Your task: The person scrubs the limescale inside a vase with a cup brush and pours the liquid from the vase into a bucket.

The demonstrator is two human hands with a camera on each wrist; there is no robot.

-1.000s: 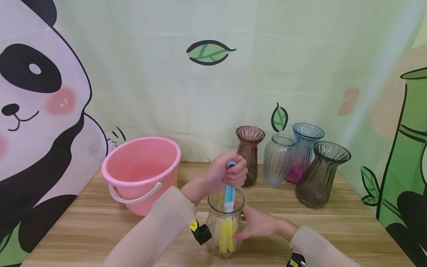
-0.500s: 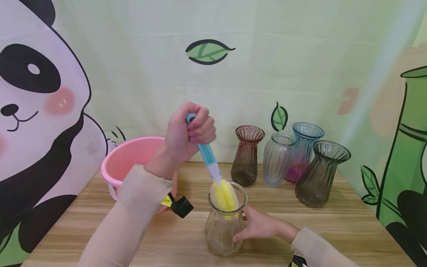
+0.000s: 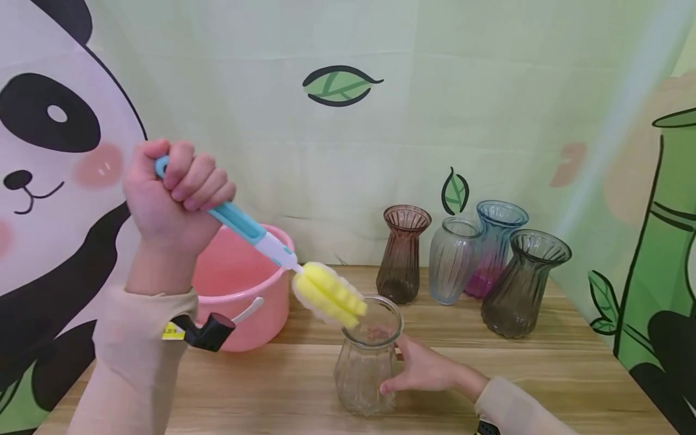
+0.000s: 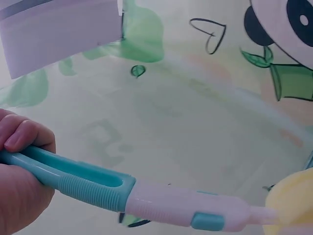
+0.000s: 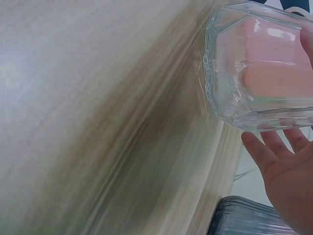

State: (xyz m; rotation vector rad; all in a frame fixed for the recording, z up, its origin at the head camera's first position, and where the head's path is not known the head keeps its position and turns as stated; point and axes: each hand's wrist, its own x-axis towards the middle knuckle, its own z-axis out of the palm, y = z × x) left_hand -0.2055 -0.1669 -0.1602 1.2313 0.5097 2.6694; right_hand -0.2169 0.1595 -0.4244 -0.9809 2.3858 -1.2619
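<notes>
My left hand (image 3: pixel 176 196) grips the blue handle of a sponge bottle brush (image 3: pixel 239 223), raised above the pink bucket's rim. The brush slants down to the right, and its yellow sponge head (image 3: pixel 326 295) overlaps the left rim of a clear glass vase (image 3: pixel 363 380) in the head view. Whether the sponge touches that rim I cannot tell. My right hand (image 3: pixel 426 365) holds the vase from the right, thumb in front and fingers behind the glass. The vase stands upright on the wooden table. In the left wrist view, the fingers wrap the end of the brush handle (image 4: pixel 93 183).
A pink bucket (image 3: pixel 280 302) with a white handle stands at the left, behind the brush. At the back right are a brown vase (image 3: pixel 399 272), a clear ribbed vase (image 3: pixel 451 272), a blue-and-pink vase (image 3: pixel 497 241) and a tilted grey vase (image 3: pixel 513 302). A printed cloth (image 3: pixel 348 181) hangs behind.
My left hand has drawn the brush up out of the vase and over to the left, tilting it. The right hand and the vase have stayed in place.
</notes>
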